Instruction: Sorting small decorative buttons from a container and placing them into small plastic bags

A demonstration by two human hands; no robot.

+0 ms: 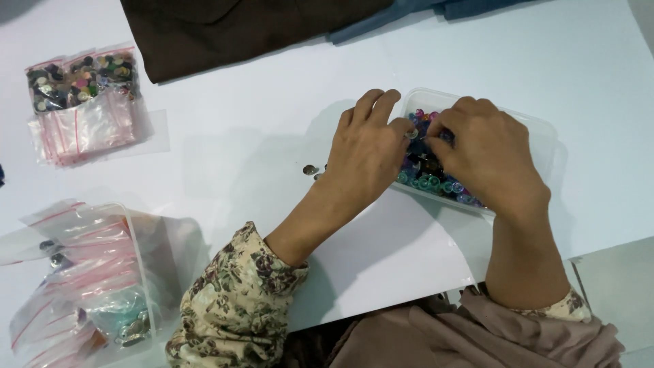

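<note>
White table point(259, 136), both hands' grip seemingly pinching buttons point(429, 178) inside clear tub point(538, 129), left hand point(371, 153), right hand point(487, 153)

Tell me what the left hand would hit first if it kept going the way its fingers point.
The left hand points up and right, fingertips at the near rim of the clear plastic container. It would probably meet that rim, then the coloured buttons inside; depth is unclear.

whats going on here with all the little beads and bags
A person in floral sleeves has both hands over a clear plastic tub of colourful small buttons on a white table. The left hand and right hand meet above it, pinching one small piece. Two loose pieces lie beside the tub. Small zip bags, some filled, sit at the left.
</note>
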